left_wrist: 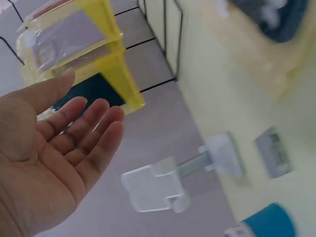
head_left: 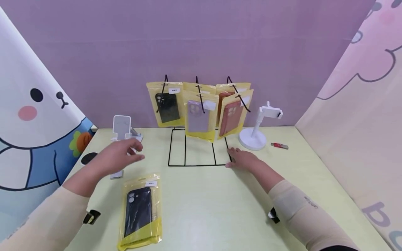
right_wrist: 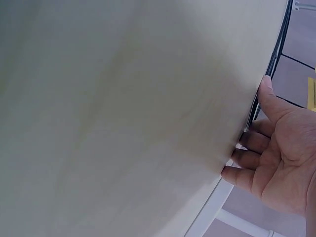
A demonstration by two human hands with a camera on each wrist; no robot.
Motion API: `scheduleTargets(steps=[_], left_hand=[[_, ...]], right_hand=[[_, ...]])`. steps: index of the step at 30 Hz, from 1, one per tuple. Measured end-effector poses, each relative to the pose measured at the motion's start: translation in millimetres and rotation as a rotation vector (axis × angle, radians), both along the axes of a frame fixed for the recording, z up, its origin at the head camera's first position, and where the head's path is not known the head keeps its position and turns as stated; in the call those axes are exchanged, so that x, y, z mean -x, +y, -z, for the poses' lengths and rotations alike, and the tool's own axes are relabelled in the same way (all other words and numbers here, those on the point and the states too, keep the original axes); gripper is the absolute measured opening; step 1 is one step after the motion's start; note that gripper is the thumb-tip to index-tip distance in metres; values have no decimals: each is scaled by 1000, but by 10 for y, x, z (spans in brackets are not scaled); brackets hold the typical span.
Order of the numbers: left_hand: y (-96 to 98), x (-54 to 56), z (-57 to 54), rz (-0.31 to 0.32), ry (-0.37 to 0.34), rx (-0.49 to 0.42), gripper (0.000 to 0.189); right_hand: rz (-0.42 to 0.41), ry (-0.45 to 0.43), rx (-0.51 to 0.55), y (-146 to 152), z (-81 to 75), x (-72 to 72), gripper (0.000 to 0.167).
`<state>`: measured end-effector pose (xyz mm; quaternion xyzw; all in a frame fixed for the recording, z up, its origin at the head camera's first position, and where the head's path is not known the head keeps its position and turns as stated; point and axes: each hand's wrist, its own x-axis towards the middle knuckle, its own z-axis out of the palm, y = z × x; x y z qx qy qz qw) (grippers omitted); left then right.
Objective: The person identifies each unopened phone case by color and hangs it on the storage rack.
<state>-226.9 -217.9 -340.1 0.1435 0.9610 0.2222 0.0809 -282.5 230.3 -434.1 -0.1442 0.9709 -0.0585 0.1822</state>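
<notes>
My left hand [head_left: 117, 157] hangs in the air with loosely bent fingers and nothing in them; the left wrist view shows its bare palm. Behind it stands a small white phone stand [left_wrist: 153, 187]. Below it lies a bagged black phone case [head_left: 138, 211] in yellow-and-clear packaging. My right hand [head_left: 243, 159] holds the front right corner of a black wire rack [head_left: 198, 165], thumb at the front bar and fingers over the side bar. From the rack's hooks hang several bagged phone cases: a black one [head_left: 168, 106], a lilac one [head_left: 198, 115] and red ones [head_left: 230, 116].
A white phone holder [head_left: 252, 138] on a round base stands right of the rack, with a red USB stick [head_left: 279, 145] beside it. A small grey box [left_wrist: 274, 153] and a blue cylinder [left_wrist: 270, 222] are on the left. A purple backdrop rises behind the table.
</notes>
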Motion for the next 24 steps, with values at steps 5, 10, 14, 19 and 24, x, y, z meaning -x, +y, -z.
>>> scheduleTargets(steps=[5,10,14,19,24], left_hand=[[-25,-111,276,70,-136,83,44],[-27,-156,496,125,-228,194,42],[-29,-138,637,149,-209,239,31],[-44,-87,723,141,-165,279,21],[-40,-75,724,164,-118,303,8]], right_hand=[[-6,8,-2,-1,5,-7,80],[-10,17,0,9,16,-7,80],[-8,16,2,6,9,-4,80],[-7,13,1,4,10,6,81],[-6,4,1,11,19,11,80]])
